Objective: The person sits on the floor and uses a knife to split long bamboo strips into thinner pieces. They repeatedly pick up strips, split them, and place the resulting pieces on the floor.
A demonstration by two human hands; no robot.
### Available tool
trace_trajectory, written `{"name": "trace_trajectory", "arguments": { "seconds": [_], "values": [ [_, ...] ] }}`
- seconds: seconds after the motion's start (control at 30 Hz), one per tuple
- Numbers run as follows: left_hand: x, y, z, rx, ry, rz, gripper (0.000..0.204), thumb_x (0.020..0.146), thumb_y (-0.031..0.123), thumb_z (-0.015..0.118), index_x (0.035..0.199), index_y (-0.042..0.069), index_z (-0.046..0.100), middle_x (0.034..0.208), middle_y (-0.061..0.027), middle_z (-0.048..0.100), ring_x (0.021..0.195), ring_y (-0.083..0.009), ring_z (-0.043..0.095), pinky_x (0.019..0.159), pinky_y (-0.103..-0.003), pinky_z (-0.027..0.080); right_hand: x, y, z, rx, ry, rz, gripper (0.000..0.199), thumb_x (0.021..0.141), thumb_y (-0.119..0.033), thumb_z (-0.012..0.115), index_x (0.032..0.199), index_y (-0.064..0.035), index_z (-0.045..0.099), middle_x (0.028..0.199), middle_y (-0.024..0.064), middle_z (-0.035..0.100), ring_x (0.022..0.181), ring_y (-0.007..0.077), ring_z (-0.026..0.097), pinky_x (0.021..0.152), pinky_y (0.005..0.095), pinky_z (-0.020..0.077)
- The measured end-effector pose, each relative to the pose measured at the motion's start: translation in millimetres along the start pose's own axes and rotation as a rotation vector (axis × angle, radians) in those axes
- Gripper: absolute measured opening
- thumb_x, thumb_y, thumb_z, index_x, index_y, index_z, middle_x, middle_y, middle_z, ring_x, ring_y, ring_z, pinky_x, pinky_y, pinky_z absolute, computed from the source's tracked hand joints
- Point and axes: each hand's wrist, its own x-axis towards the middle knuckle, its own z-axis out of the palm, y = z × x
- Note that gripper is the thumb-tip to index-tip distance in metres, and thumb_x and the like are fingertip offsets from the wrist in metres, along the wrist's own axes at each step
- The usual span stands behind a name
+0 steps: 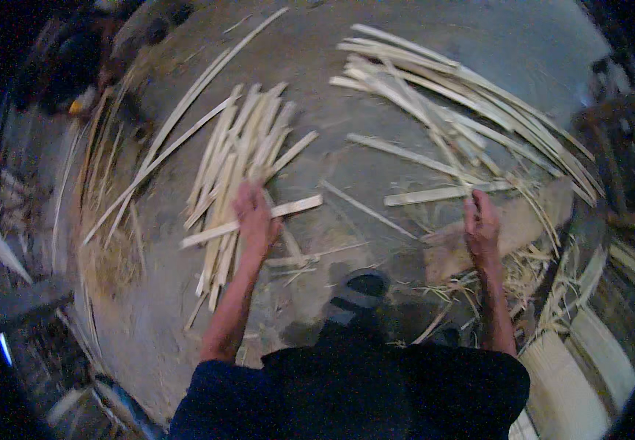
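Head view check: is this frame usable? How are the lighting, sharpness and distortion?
Head view: dim, bluish light with dark corners; strong fisheye bending, so the long split strips curve near the rim; soft and grainy throughout. The left hand on the short strip pile and the right hand are readable, slightly blurred.

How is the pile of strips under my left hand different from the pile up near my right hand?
The left pile holds shorter, straight strips packed tightly side by side; the right pile holds longer strips that bow and fan loosely apart. The left hand rests on the left pile's lower end, while the right hand lies below the right pile, on a flat brownish slab. Both piles are pale split strips lying on the grey floor.
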Motion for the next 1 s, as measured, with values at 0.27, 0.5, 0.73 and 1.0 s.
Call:
{"name": "trace_trajectory", "arguments": {
  "seconds": [0.27, 0.5, 0.73, 1.0],
  "values": [
    [-25.2, -58.0, -31.8, 0.202, -0.153, -0.097, 0.089, 0.068, 0.026, 0.074, 0.144, 0.017, 0.029, 0.146, -0.0217, 0.023, 0.137, -0.0375, 0.017, 0.107, -0.056, 0.016, -14.5, 34.8, -40.1, -0.171, 0.255, -0.014, 0.022, 0.088, -0.012, 0.056, 0.106, 0.0011, 0.054, 0.099, 0.0183, 0.059, 0.092, 0.0321, 0.059, 0.078, 0.0382, 0.0470],
    [84.7, 91.0, -48.7, -0.364, 0.000, 0.343, 0.069, 0.070, 0.025, 0.074, 0.131, 0.014, 0.044, 0.135, -0.0182, 0.040, 0.120, -0.0364, 0.042, 0.100, -0.050, 0.030, -39.1, 58.1, -65.0, 0.027, 0.201, 0.355, 0.025, 0.088, -0.015, 0.057, 0.108, 0.0002, 0.053, 0.100, 0.0190, 0.059, 0.090, 0.0313, 0.059, 0.078, 0.0375, 0.0471],
    [236.9, 272.1, 7.3, -0.203, 0.090, 0.777, 0.078, 0.079, 0.033, 0.066, 0.143, 0.016, 0.026, 0.146, -0.0129, 0.027, 0.133, -0.0282, 0.031, 0.109, -0.052, 0.019, -61.2, 67.1, -91.9, 0.052, 0.306, 0.377, 0.033, 0.089, -0.022, 0.056, 0.113, -0.0012, 0.053, 0.108, 0.0186, 0.058, 0.099, 0.0307, 0.057, 0.084, 0.0378, 0.0457],
    [194.3, 287.9, 25.3, -0.132, -0.014, 0.666, 0.058, 0.079, 0.032, 0.064, 0.129, 0.011, 0.043, 0.129, -0.0155, 0.044, 0.121, -0.0332, 0.043, 0.099, -0.054, 0.032, -103.3, 101.6, -109.4, -0.050, 0.407, 0.489, 0.029, 0.091, -0.019, 0.054, 0.112, 0.0004, 0.054, 0.101, 0.0137, 0.061, 0.090, 0.0225, 0.059, 0.082, 0.0334, 0.0455]
  ]
}}
